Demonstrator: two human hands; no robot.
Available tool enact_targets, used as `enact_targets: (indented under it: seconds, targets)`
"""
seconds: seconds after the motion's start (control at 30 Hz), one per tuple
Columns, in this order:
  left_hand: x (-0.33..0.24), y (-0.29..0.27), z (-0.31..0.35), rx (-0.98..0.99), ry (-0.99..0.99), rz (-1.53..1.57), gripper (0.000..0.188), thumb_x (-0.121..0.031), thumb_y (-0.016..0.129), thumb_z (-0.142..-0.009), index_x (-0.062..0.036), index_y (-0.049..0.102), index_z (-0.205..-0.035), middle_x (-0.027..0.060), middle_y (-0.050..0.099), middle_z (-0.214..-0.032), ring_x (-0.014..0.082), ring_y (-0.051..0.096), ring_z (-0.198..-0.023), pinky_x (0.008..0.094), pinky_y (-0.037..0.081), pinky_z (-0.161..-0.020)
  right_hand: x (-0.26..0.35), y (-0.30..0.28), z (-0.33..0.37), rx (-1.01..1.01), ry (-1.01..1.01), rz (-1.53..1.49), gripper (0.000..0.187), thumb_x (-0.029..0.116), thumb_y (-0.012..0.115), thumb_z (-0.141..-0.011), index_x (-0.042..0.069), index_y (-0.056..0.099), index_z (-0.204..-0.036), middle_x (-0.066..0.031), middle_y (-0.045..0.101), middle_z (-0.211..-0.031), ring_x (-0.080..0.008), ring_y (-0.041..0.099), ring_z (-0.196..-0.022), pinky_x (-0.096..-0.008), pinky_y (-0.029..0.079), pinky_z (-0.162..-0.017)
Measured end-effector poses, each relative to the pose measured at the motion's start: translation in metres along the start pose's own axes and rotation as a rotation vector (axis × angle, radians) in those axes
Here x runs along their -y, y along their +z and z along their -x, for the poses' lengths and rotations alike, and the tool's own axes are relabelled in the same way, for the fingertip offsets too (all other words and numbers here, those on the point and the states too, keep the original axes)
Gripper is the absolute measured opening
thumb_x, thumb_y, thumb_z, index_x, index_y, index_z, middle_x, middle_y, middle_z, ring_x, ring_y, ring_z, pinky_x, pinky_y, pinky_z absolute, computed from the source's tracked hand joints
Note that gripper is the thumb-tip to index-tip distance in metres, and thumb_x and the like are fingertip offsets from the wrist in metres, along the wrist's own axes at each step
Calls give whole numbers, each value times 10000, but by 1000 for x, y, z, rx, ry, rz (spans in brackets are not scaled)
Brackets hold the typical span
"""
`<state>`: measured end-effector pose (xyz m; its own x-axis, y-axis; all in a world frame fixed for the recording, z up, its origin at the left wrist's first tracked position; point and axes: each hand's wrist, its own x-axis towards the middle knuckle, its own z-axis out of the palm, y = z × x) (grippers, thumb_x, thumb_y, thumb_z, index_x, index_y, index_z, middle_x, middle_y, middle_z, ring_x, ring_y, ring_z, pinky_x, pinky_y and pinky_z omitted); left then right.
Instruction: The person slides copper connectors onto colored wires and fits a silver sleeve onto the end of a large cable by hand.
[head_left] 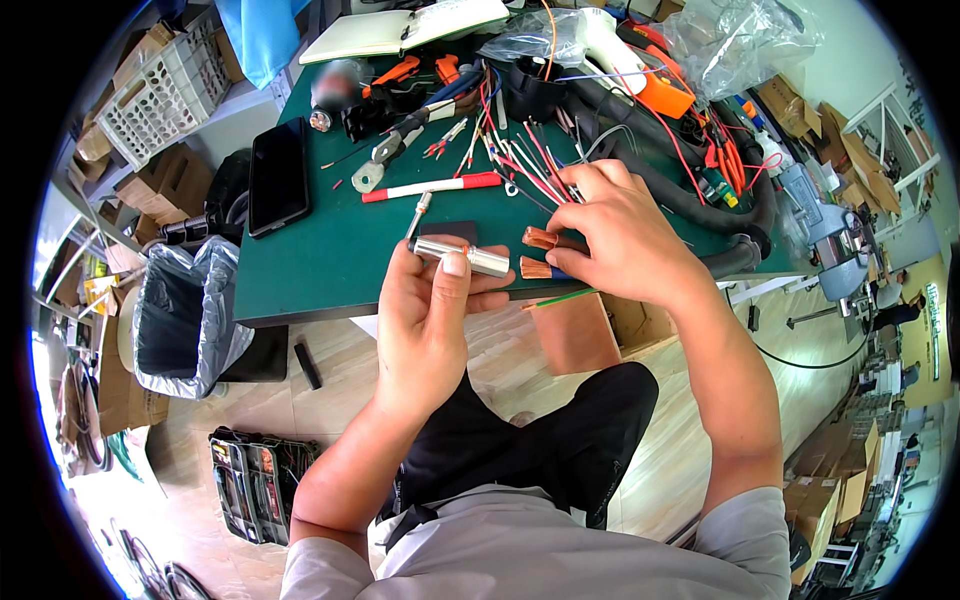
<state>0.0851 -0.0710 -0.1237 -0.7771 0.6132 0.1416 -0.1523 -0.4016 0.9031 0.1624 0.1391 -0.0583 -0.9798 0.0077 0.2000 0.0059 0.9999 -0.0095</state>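
Left hand pinches the silver connector, probably just keeping it steady, while right hand pinches copper cable ends right beside it.

A light grey shirt spans the bottom middle of the frame. Its short, loose sleeves show at lower left and lower right; beyond them the forearms, left hand and right hand are bare. Black trousers, softly creased, fill the lower centre, with a dark strap by the shirt's hem.
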Motion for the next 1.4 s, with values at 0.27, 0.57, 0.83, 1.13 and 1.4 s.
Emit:
enact_targets:
  seconds: [0.27, 0.57, 0.83, 1.13, 1.4]
  targets:
    - [-11, 8, -15, -29, -113, 75, 214, -169, 435, -1088, -21, 512, -1221, 171, 666, -1163, 243, 689, -1021, 382, 583, -852, -8, 7, 4, -1, 38, -147, 213, 247, 778, -798, 53, 783, -886, -147, 603, -1281, -345, 474, -1262, -444, 397, -1044]
    - [-36, 11, -62, 70, -187, -447, 210, -174, 657, -978, 11, 641, -1076, -12, 566, -737, 95, 535, -673, 258, 445, -617, -7, 4, 8, -162, 18, -222, 193, 211, 791, -771, 36, 769, -850, -146, 614, -1277, -338, 486, -1247, -440, 402, -1034]
    - [-45, 19, -98, 425, -217, -750, 445, -343, 815, -874, 10, 712, -1125, 5, 665, -838, 67, 517, -702, 244, 402, -606, -8, 20, 12, -303, -3, -183, 149, 182, 773, -754, 41, 742, -787, -138, 624, -1236, -336, 499, -1229, -443, 420, -1007]
    - [-48, 22, -111, 503, -447, -574, 452, -449, 762, -908, -15, 711, -1023, 59, 724, -846, 32, 359, -513, 233, 242, -433, -5, 22, 12, -313, -13, -184, 130, 169, 740, -764, 39, 730, -765, -122, 632, -1209, -321, 513, -1199, -440, 426, -983]
    - [-35, 29, -110, 537, -392, -634, 228, -247, 780, -895, -36, 717, -954, 28, 727, -819, 32, 390, -521, 216, 247, -447, -7, 25, 13, -325, -14, -148, 133, 173, 736, -766, 42, 725, -744, -128, 637, -1229, -310, 524, -1199, -434, 430, -973]
